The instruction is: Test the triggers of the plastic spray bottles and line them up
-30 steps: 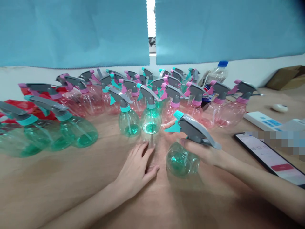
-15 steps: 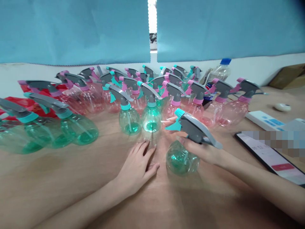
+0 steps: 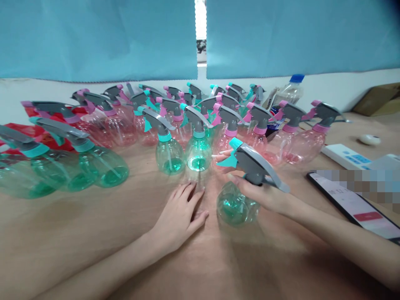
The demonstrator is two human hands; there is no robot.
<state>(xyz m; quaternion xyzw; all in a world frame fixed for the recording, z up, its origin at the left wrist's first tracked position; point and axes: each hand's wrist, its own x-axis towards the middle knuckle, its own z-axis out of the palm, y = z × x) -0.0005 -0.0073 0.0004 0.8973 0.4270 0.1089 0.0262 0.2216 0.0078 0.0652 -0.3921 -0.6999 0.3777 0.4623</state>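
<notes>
The phone (image 3: 346, 204), to the right of the sprayer (image 3: 234, 208), has the most readable writing: a 00 and a 52 on its pale screen, with the digits after them blurred and a red button (image 3: 368, 216) below. A pixelated patch covers its upper right edge. Behind the sprayer and to its right, a blue-capped bottle (image 3: 290, 92) stands by a dark blue label whose print is too small to read (a few letters on the pale strip beside it are no clearer).

The sprayer has a see-through, green-tinted round body, deeper green toward the base, and a grey head (image 3: 254, 164) with a turquoise nozzle (image 3: 236, 144) and trigger (image 3: 227, 161) facing left. The right hand (image 3: 254, 191) is closed around its neck, just under the head; whether the base touches the table (image 3: 125, 233) I cannot tell. The left hand (image 3: 183, 212) lies palm down on the table to the left of the sprayer, apart from it, fingers slightly spread and holding nothing.

Beyond the sprayer, slightly left, stand two green bottles (image 3: 198, 154); farther left are more green ones (image 3: 104, 168) and a red bag (image 3: 31, 133). Pink bottles (image 3: 306, 143) crowd behind it. A white strip (image 3: 343, 158) with blue patches lies beyond the phone.
</notes>
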